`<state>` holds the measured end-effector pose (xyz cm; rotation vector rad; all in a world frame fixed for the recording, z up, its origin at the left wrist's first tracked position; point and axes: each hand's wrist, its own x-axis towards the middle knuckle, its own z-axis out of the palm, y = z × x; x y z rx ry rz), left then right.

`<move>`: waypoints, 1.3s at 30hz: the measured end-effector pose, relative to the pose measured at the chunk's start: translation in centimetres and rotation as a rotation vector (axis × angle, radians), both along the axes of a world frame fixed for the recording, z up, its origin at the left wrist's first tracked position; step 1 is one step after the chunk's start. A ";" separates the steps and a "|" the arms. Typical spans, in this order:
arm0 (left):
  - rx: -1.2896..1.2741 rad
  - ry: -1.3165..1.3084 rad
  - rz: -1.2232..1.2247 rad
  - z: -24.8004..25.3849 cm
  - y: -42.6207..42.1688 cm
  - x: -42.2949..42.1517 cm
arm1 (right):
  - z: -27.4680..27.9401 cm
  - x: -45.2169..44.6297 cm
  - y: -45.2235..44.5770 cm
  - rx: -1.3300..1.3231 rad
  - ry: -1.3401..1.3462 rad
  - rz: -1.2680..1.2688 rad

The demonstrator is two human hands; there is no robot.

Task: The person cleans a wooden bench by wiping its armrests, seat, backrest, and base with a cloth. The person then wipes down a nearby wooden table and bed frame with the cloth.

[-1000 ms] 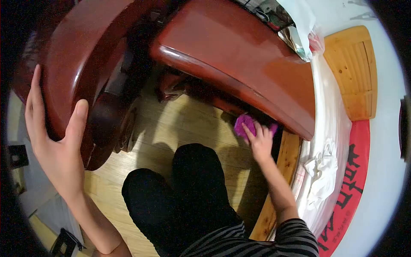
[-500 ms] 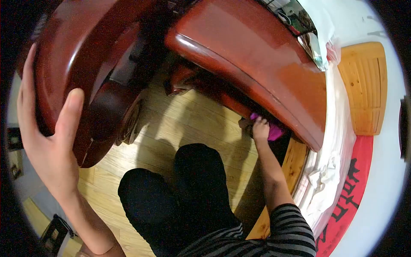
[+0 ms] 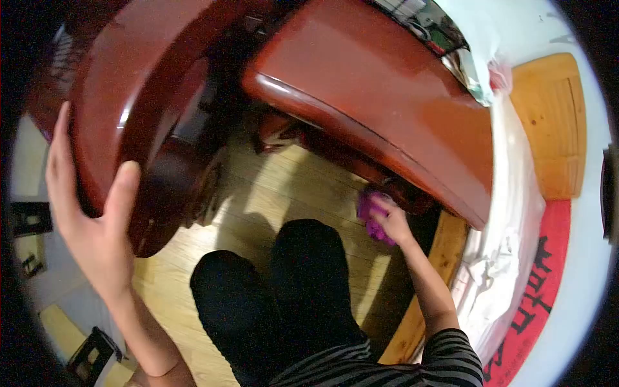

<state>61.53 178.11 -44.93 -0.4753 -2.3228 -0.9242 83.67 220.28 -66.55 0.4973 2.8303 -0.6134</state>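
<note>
My right hand (image 3: 390, 220) is closed on a bunched purple cloth (image 3: 374, 213), low by the wooden floor under the front edge of a glossy reddish-brown cabinet or bench (image 3: 380, 97). Its fingers are slightly blurred and partly hidden by the cloth. At the left, my left hand (image 3: 97, 235) lies against the rounded end of a dark red polished wooden table (image 3: 106, 129). The thumb is stretched apart from the other fingers, and nothing loose is in that hand.
My knees in black trousers (image 3: 309, 258) are bent over the wooden floor (image 3: 277, 187). On the right are white plastic sheeting (image 3: 503, 226), a red banner with black characters (image 3: 548, 258) and a light wooden panel (image 3: 548, 129). A wire basket (image 3: 425, 26) stands on the red-brown top.
My right hand has drawn the purple cloth out from under the cabinet edge, toward my knees. My left hand stays at the table end while the view shifts slightly.
</note>
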 end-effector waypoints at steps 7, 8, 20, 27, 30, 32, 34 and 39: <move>0.007 -0.030 0.062 0.5 0.1 0.3 | 2.4 -18.2 -11.2 -1.755 0.700 -0.752; -0.005 -0.050 0.051 0.5 0.0 0.4 | 2.1 -20.7 -12.9 -1.887 0.778 -0.843; -0.018 -0.027 0.070 -0.2 0.5 0.0 | -25.9 -29.9 -11.0 -0.800 0.752 -0.545; -0.034 -0.055 0.049 0.2 -0.1 0.2 | -11.2 -27.0 -13.5 0.069 0.382 -0.225; -0.098 -0.017 0.092 0.5 -0.2 0.2 | -16.1 -24.7 -13.8 0.240 0.284 -0.247; -0.067 -0.002 0.086 0.1 -0.3 0.1 | -15.5 -25.0 -13.5 0.307 0.255 -0.247; -0.061 -0.002 0.094 0.2 -0.2 0.2 | -13.4 -25.5 -13.2 -1.551 0.416 -0.866; -0.061 -0.014 0.127 0.4 -0.4 0.3 | 0.9 -23.6 -15.9 -1.672 0.528 -0.857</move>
